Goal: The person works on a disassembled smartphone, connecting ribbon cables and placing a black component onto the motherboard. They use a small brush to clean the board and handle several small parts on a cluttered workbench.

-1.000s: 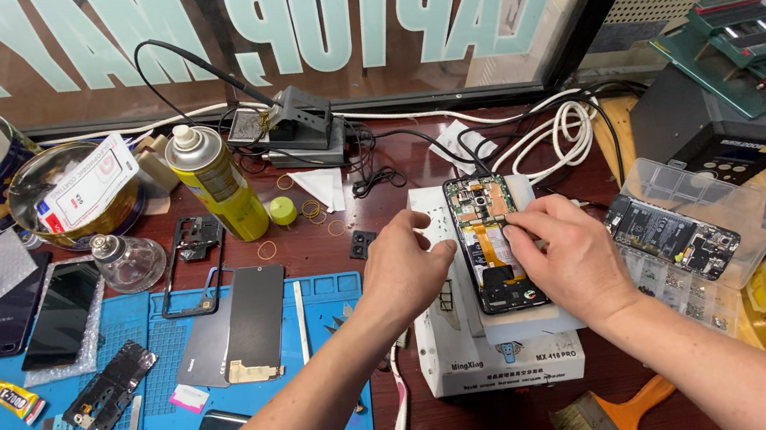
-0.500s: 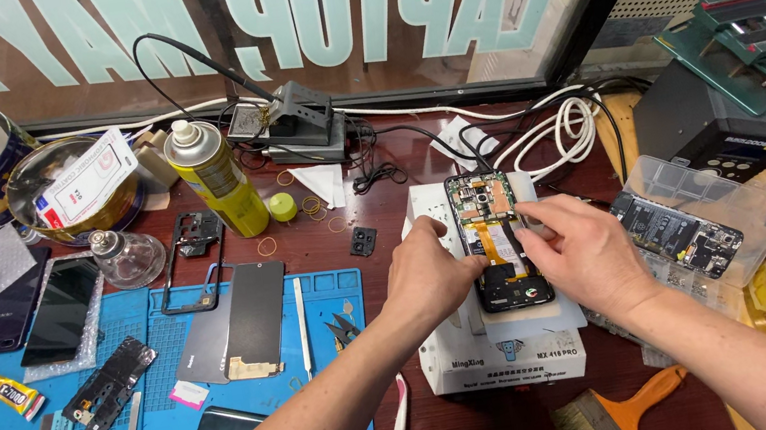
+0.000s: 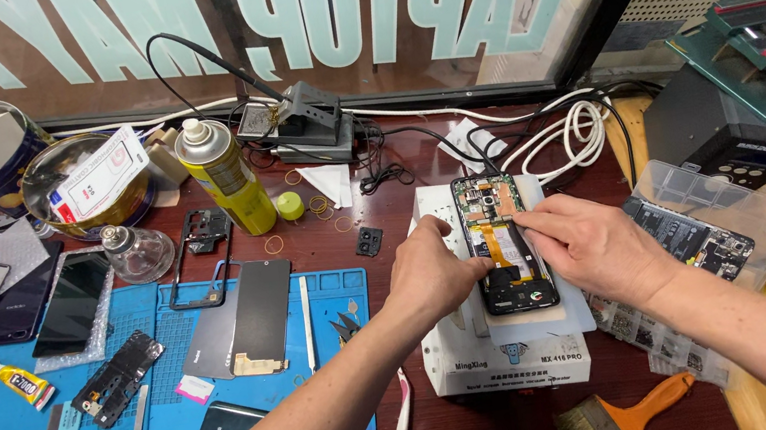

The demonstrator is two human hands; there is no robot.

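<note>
Black and open at the back, the flat phone (image 3: pixel 507 242) lies on a white box (image 3: pixel 509 348) on the dark red counter (image 3: pixel 383 215). Since a moment ago, both hands have slid lower along it. Now the left hand (image 3: pixel 432 273) curls against its left edge and the right hand (image 3: pixel 590 245) presses its fingertips together on the orange strip inside.

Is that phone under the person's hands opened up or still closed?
Opened up. The phone lies flat on a white box with its back off, showing circuit parts and an orange strip inside. The left hand and right hand rest on its edges.
</note>
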